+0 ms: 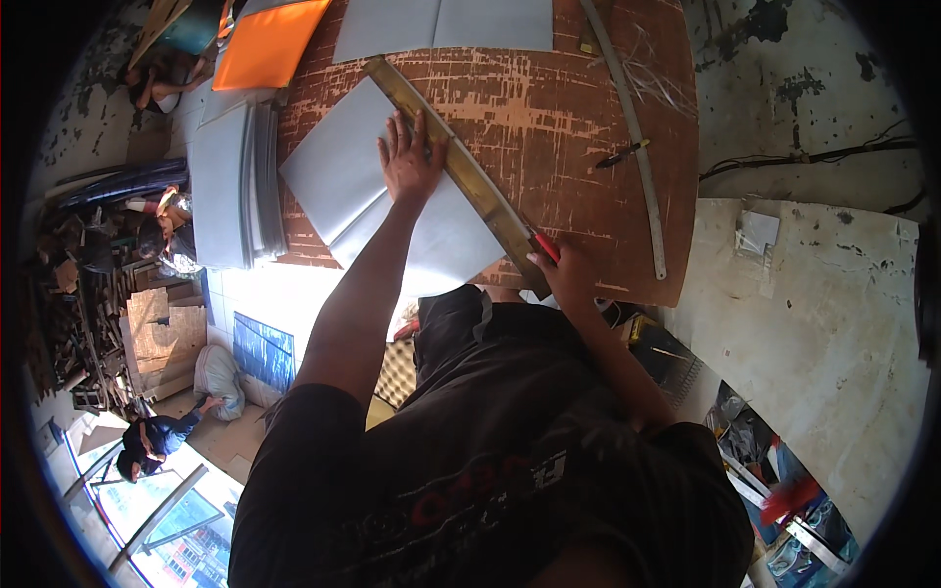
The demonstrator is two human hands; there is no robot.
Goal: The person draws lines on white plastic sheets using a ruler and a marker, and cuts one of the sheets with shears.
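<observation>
A silver-grey sheet (338, 162) with a crease lies slantwise on the worn brown work board. Along its right edge runs a long brass-coloured straightedge (480, 199). My left hand (412, 167) is flat with fingers spread, pressing on the sheet and touching the straightedge. Near the straightedge's lower end, my right hand (570, 277) grips a red-handled utility knife (546, 246). The knife's tip points up and left at the straightedge's right side; whether it touches the board is too small to tell.
A stack of grey sheets (223, 186) stands at the board's left, with an orange sheet (267, 44) beyond. More grey sheeting (480, 22) lies at the far edge. On the right are a curved-looking metal strip (642, 181) and a black pen (618, 155). Other people are at the left.
</observation>
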